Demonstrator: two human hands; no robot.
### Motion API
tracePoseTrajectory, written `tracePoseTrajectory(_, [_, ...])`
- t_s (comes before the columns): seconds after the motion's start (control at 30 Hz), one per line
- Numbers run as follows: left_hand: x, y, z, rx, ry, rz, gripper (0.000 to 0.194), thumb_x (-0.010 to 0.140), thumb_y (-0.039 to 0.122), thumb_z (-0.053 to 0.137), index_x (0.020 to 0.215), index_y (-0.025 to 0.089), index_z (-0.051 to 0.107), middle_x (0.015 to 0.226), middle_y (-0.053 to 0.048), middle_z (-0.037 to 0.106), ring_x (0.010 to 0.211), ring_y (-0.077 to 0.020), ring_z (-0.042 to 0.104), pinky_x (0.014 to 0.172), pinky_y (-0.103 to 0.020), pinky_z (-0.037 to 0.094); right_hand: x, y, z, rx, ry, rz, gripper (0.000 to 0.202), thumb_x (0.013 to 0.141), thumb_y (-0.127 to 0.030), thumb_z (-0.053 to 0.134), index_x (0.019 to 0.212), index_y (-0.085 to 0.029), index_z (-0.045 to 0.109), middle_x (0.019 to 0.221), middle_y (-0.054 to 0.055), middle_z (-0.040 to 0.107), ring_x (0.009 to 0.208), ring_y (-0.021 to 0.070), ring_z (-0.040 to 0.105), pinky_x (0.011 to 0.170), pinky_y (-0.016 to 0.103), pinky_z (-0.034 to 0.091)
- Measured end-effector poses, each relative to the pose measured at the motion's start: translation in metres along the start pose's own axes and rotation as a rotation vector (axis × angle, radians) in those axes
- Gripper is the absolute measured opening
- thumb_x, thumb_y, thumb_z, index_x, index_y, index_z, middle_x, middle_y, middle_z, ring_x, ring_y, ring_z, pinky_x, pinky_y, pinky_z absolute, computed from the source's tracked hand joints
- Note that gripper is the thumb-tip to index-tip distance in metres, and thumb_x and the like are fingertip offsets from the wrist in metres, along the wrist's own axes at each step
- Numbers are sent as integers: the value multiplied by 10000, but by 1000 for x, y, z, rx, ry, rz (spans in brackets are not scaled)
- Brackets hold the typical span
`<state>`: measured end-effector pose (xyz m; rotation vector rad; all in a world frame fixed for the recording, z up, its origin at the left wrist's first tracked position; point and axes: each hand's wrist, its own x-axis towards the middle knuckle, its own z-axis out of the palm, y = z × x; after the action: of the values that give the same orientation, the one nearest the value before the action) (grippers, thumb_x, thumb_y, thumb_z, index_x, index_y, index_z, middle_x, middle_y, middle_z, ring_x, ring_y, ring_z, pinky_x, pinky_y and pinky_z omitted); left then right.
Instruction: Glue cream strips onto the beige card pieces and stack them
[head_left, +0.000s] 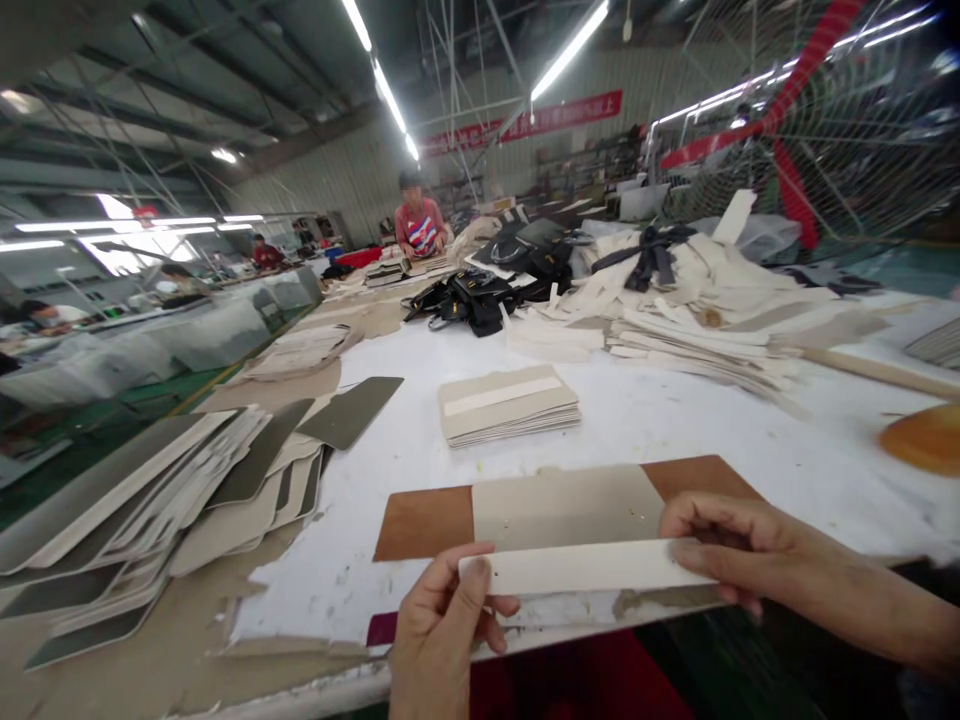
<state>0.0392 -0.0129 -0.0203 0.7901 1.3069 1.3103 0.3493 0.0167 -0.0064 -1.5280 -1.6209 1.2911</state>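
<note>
A long cream strip [585,568] is stretched level between my two hands, above the near edge of the table. My left hand [450,610] pinches its left end between thumb and fingers. At the other end, my right hand [720,550] grips the strip the same way. Just behind the strip lies a flat beige panel [562,508] with brown end sections [425,522], its right end partly covered by my right hand. Farther back sits a small stack of beige panels [510,405], with a pale strip lying across the top one.
Grey-green and cream panels [247,480] lie in a spread pile on the left. Black bags [480,295] and cream offcuts [697,320] are heaped at the back. A caged fan [776,125] stands right; a person [421,225] works at the far end.
</note>
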Motion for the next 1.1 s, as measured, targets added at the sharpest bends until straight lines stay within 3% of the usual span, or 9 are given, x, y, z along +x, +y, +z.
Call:
tracePoseTrajectory(0.1, [1, -5, -6, 229, -21, 111, 550, 774, 712, 885, 958, 194, 877, 776, -36, 733, 565, -126, 592, 540, -239, 516, 0, 22, -2, 71, -53, 96, 584, 833, -796, 753, 934, -222, 723, 680, -10, 563, 585, 139, 502, 504, 219, 408])
tracePoseTrajectory(0.23, [9, -8, -14, 432, -15, 157, 518, 821, 711, 807, 966, 218, 870, 709, 5, 649, 572, -159, 583, 543, -268, 516, 6, 34, -5, -26, 60, 129, 525, 811, -747, 736, 837, -235, 621, 587, -45, 508, 509, 119, 407, 493, 252, 296])
tracePoseTrajectory(0.43, [35, -5, -15, 530, -22, 71, 524, 748, 729, 819, 873, 223, 761, 612, 57, 579, 530, -151, 542, 526, -255, 463, 29, 26, -6, -171, 175, 64, 461, 813, -690, 617, 854, -236, 683, 619, -13, 598, 564, 166, 514, 571, 304, 400])
tracePoseTrajectory(0.6, [44, 6, -3, 610, 50, 171, 468, 822, 680, 740, 892, 220, 799, 648, 31, 648, 639, -199, 612, 668, -307, 519, 43, 34, -2, -206, 248, 38, 404, 796, -651, 610, 813, -250, 655, 625, -10, 610, 547, 173, 502, 532, 308, 385])
tracePoseTrajectory(1.1, [52, 2, -1, 749, 96, 190, 418, 839, 672, 732, 922, 276, 836, 796, 10, 800, 775, -236, 720, 741, -285, 547, 43, 26, 3, -307, 330, 41, 249, 830, -501, 611, 784, -258, 642, 693, 9, 686, 660, 222, 632, 631, 342, 434])
